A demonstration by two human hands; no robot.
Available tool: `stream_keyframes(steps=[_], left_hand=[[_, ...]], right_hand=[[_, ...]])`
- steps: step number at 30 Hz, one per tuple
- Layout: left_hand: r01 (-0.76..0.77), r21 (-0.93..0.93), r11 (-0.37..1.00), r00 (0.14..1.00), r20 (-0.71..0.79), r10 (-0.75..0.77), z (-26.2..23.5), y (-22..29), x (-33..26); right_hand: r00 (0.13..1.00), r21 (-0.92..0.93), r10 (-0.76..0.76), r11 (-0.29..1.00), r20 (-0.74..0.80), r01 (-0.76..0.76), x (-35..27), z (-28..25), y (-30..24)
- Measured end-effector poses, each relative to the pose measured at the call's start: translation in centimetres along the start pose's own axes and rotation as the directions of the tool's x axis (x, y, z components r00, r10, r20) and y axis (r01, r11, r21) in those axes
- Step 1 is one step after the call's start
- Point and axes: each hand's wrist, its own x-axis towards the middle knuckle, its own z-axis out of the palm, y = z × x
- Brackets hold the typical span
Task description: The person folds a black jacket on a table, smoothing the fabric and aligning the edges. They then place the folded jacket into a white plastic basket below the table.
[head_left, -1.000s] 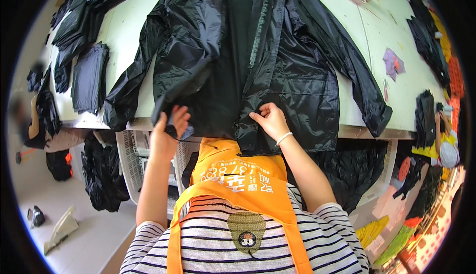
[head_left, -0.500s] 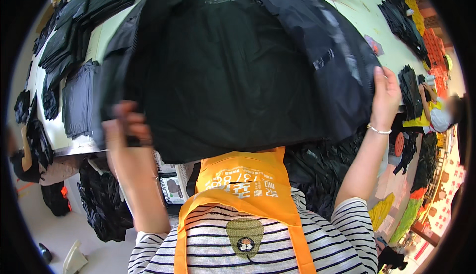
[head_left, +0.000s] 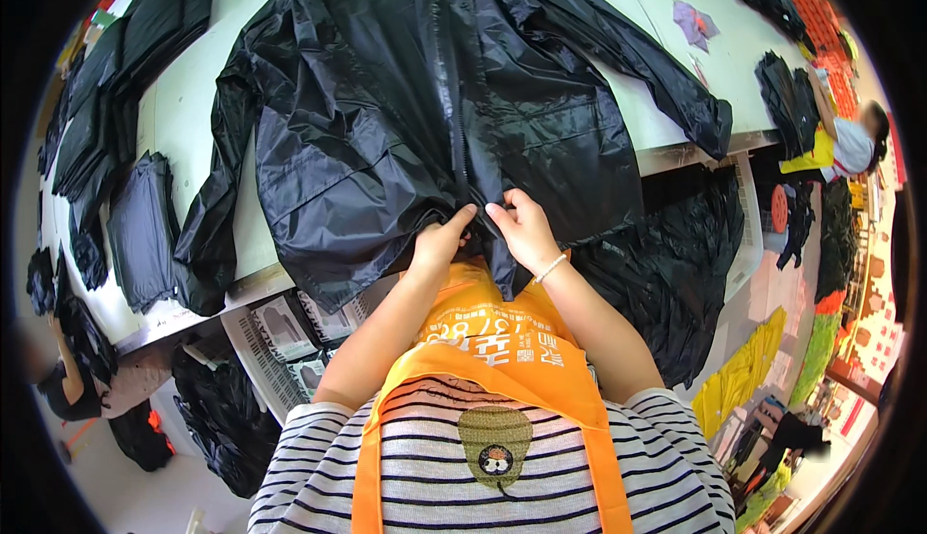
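A shiny black jacket (head_left: 357,148) lies on the white table before me, its sleeves spread to both sides and its hem reaching over the near edge. Down its middle runs a zipper (head_left: 456,128). At the zipper's lower end my left hand (head_left: 446,238) pinches the front edge of the left panel. Close beside it, my right hand (head_left: 526,230) grips the edge of the other panel between thumb and fingers. The two hands almost meet. Whether either holds a zipper pull is too small to tell.
Folded black garments (head_left: 140,235) are stacked along the table (head_left: 256,235) at left. Below its edge, black garments fill a crate (head_left: 744,235) at right, and printed packages (head_left: 280,326) sit in another at left. A purple cloth (head_left: 693,25) lies far right. Co-workers stand on both sides.
The jacket was held spread open with its inside showing. Its front panels now lie folded inward, and both hands have moved from the outer edges to the bottom middle.
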Motion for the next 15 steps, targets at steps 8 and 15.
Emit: stream_keyframes(steps=[8, 15], left_hand=[[-0.077, 0.484, 0.872, 0.997, 0.01, 0.083, 0.2, 2.3, -1.1], [0.016, -0.252, 0.968, 0.959, 0.277, 0.057, -0.5, 1.9, -1.2]], right_hand=[[0.999, 0.074, -0.043, 0.996, 0.027, 0.041, -0.6, -2.1, -1.1], [0.995, -0.161, -0.042, 0.987, -0.087, 0.027, 0.0, -2.9, -0.7]])
